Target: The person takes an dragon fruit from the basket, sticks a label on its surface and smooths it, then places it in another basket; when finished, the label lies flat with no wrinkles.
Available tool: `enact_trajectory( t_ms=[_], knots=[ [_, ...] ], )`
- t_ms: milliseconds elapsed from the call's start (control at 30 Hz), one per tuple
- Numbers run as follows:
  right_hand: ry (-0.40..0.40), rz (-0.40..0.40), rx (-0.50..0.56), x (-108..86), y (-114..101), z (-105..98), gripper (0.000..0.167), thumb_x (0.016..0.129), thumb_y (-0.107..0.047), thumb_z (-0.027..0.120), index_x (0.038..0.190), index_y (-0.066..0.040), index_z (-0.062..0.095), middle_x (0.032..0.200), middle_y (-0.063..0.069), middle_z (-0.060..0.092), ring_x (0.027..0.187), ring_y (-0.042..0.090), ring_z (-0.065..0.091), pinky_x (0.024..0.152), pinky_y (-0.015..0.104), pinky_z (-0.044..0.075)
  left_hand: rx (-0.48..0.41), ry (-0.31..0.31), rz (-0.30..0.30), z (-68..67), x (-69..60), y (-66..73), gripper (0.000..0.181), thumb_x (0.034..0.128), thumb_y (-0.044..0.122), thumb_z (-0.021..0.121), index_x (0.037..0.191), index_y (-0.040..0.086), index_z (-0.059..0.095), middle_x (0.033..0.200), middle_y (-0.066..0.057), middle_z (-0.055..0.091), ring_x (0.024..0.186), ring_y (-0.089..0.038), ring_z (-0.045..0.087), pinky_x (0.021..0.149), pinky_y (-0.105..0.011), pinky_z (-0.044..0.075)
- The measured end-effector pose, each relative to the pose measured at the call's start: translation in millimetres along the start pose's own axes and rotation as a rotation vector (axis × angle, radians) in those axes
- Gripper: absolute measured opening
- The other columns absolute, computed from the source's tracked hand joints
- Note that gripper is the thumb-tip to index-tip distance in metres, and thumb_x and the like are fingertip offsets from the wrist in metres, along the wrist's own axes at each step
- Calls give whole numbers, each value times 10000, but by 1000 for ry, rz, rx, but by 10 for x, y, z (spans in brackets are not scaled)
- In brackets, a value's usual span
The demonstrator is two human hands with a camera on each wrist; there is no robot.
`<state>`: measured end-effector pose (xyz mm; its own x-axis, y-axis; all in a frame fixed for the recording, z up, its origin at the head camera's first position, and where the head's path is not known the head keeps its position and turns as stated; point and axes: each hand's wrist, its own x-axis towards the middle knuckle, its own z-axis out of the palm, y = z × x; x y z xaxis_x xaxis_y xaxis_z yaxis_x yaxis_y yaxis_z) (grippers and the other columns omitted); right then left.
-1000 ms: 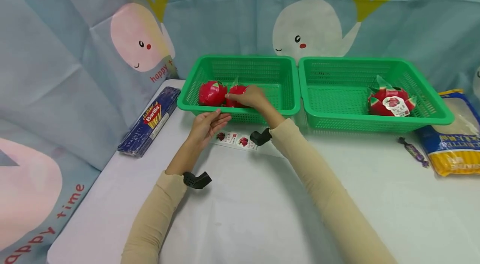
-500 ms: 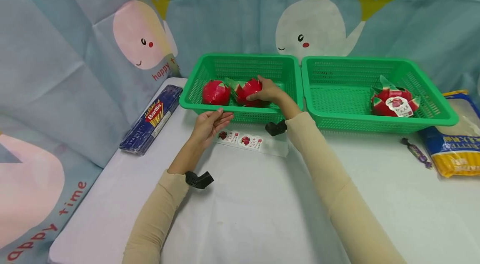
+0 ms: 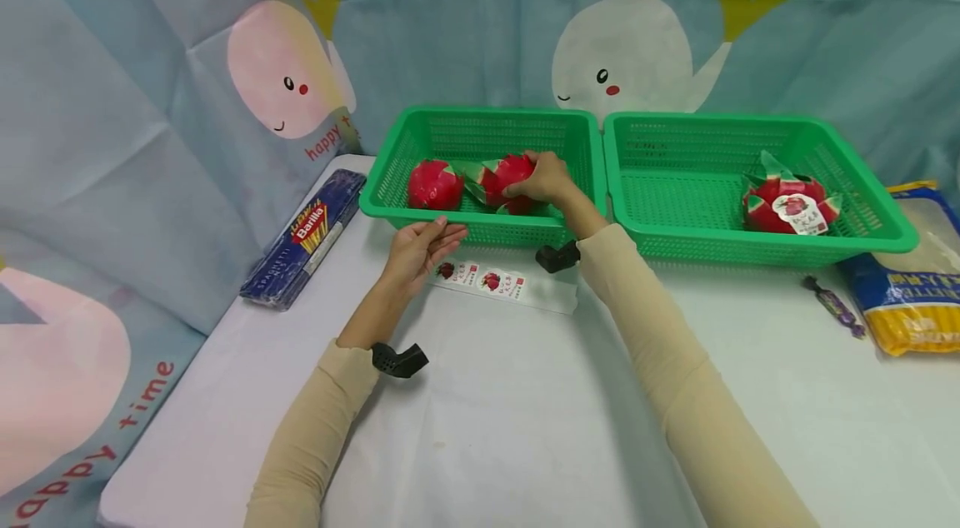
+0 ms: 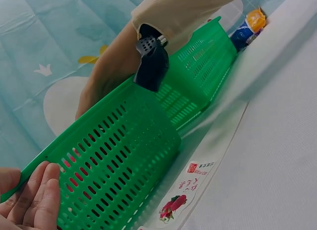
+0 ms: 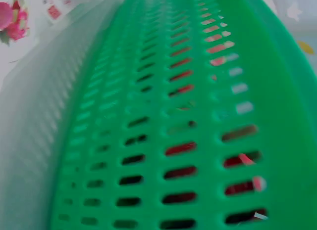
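In the head view, my right hand [image 3: 549,180] reaches into the left green basket [image 3: 480,219] and grips a red dragon fruit [image 3: 513,170] with green-tipped scales. Another dragon fruit [image 3: 435,185] lies just left of it in the same basket. My left hand [image 3: 425,249] is at the basket's front edge; in the left wrist view its thumb and fingers pinch the rim, the fingers [image 4: 45,198] against the outer slotted wall. The right wrist view shows mostly the slotted basket wall [image 5: 158,106], with red visible through the slots and the right hand hidden.
A second green basket [image 3: 757,241] on the right holds a dragon fruit [image 3: 763,217] bearing a white sticker. A strip of dragon fruit stickers [image 3: 517,288] lies before the left basket. Around them are a blue Barilla spaghetti pack [image 3: 300,241], a purple-wrapped candy [image 3: 834,307] and a yellow-blue bag [image 3: 911,299].
My right hand has moved right inside the left basket, and the dragon fruit it grips has shifted right, away from the other one. The left hand stays at the rim.
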<state>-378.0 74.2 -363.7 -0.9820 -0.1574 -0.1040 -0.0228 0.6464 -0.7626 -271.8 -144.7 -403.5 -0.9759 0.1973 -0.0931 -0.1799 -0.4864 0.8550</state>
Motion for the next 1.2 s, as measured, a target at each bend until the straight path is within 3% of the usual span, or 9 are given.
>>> enact_trajectory(
  t_ms=[167, 433, 600, 767, 867, 1000, 1200],
  knots=[
    [22, 22, -41, -79, 34, -126, 797, 747, -261, 753, 1412, -82, 352, 1323, 162, 467, 1164, 303, 467, 866, 405, 509, 2, -3, -19, -2, -12, -31, 156, 943, 115, 495, 964, 0, 598, 878, -65, 718, 841, -142, 696, 754, -228, 532],
    [76, -74, -55, -308, -8, -490, 801, 754, -252, 745, 1421, -83, 334, 1334, 161, 467, 1175, 303, 461, 883, 421, 503, -7, -15, -6, -18, -18, -35, 171, 945, 110, 490, 945, 8, 627, 869, -67, 720, 824, -142, 698, 744, -228, 534],
    [95, -103, -41, -693, -48, -778, 829, 757, -302, 745, 1442, -169, 299, 1366, 144, 421, 1203, 290, 424, 885, 441, 500, -5, -19, -9, -11, -11, -52, 169, 948, 108, 484, 949, 3, 616, 866, -65, 720, 825, -137, 697, 740, -221, 537],
    [52, -179, 79, -1267, 28, -909, 806, 754, -278, 756, 1431, -224, 322, 1372, 127, 434, 1153, 301, 500, 823, 418, 532, -2, -1, -1, -18, -2, -51, 165, 949, 106, 483, 963, -6, 603, 859, -66, 719, 824, -138, 697, 739, -224, 538],
    [1, -248, 112, -1648, 163, -849, 787, 752, -224, 760, 1420, -233, 345, 1354, 147, 466, 1141, 322, 522, 772, 376, 551, 12, 27, -5, -15, 0, -41, 156, 939, 120, 506, 937, 1, 607, 831, -54, 715, 802, -128, 697, 725, -215, 541],
    [-81, -312, 118, -2066, 423, -588, 796, 727, -175, 778, 1411, -187, 373, 1329, 182, 489, 1114, 335, 527, 725, 321, 563, 21, 25, 12, -7, 9, -35, 153, 935, 132, 519, 942, 5, 604, 832, -47, 714, 808, -120, 695, 687, -177, 541],
    [-159, -311, 83, -2433, 727, -103, 812, 660, -236, 824, 1369, -143, 438, 1386, 120, 452, 1182, 328, 490, 731, 258, 550, -22, -2, 43, 1, 43, -50, 147, 941, 114, 503, 956, -11, 579, 856, -70, 718, 835, -148, 697, 747, -231, 540]
  ],
)
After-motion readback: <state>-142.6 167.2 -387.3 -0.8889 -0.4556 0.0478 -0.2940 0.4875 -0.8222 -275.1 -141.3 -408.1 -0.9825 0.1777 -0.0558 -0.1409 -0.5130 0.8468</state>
